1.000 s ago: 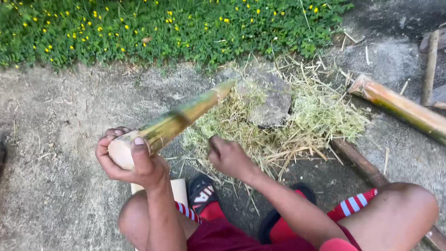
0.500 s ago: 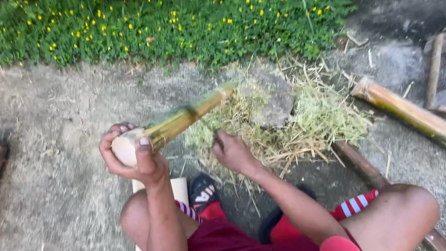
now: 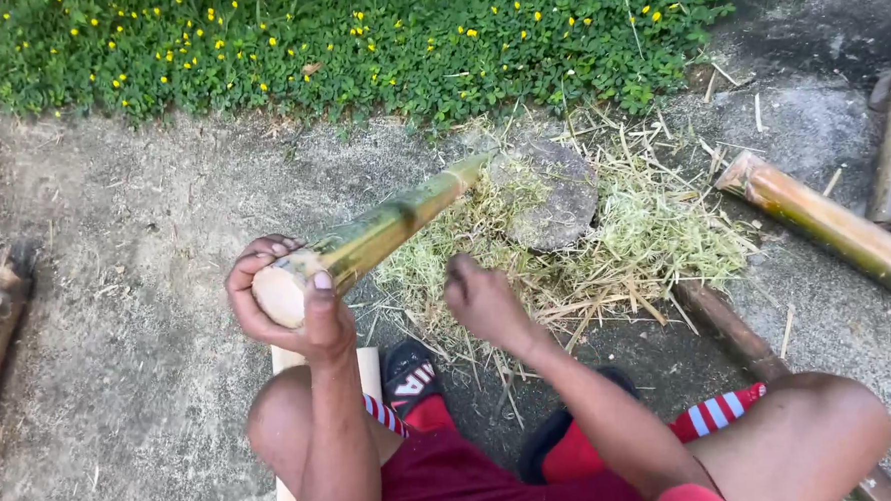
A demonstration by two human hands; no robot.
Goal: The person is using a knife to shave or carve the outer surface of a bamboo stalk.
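Grey concrete ground is seen across most of the view, bordered at the top by a green bed of low plants with small yellow flowers. A heap of pale green-yellow fibrous shavings is spread around a flat grey stone. A second long green-brown bamboo pole is laid at the right, apart from the heap.

The long tapering green-yellow bamboo stalk is held tilted, cut pale end toward the person, far tip resting by the stone. The left hand is wrapped around the cut end, fingers clenched on it. The right hand is held just beside the stalk, over the shavings, loosely curled; whether anything is gripped in it cannot be told. Red shorts and red striped socks are seen below.

Step judged: stripping or shaving of the stalk's outer skin, partly done, going by the shavings. A next stroke would call for a steady left grip and the right hand brought back onto the stalk.
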